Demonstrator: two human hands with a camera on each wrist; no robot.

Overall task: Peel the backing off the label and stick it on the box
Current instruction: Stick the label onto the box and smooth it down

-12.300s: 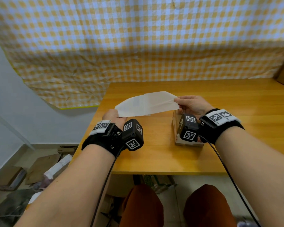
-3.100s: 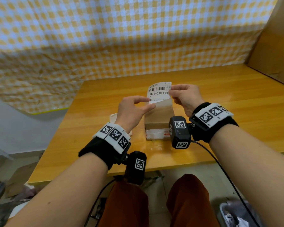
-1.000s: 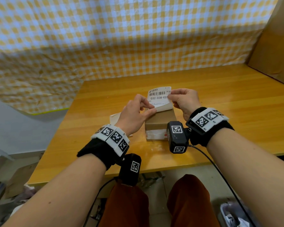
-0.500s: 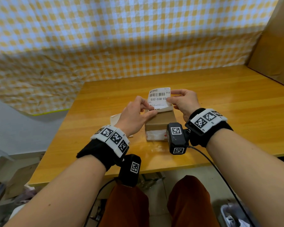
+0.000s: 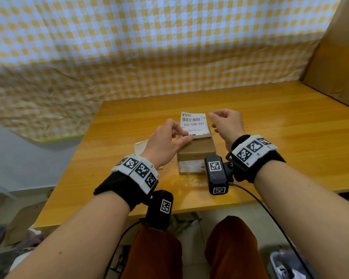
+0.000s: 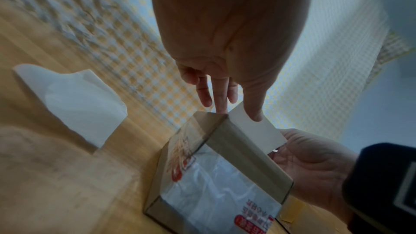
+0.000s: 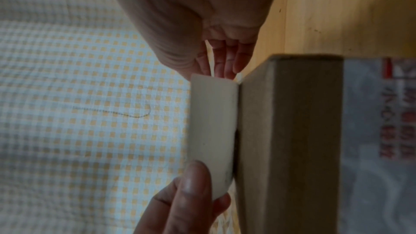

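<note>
A yellow-and-white checked cloth (image 5: 129, 47) hangs behind a wooden table (image 5: 280, 137), and a large cardboard sheet (image 5: 338, 57) leans at the far right. On the table, near its front edge, stands a small brown box (image 5: 196, 150) with a taped, printed front face. The label (image 5: 193, 122), white with a barcode and the code 032-038-E01, stands up from the box's top, its lower edge on the top face near the far side while the rest tilts upward, unstuck. The left hand (image 5: 165, 141) grips the label's lower left corner: the thumb (image 6: 254, 111) presses its blank back and the fingers curl over the printed side, right at the box's top edge. The right hand (image 5: 227, 125) hovers just right of the label with its fingers loosely curled; in the head view it holds nothing, though in the right wrist view its fingertips (image 7: 225, 68) sit close to the label's upper edge and contact cannot be told. Left of the box, the peeled backing (image 6: 74, 102) lies crumpled on the table, partly hidden behind the left hand in the head view.
</note>
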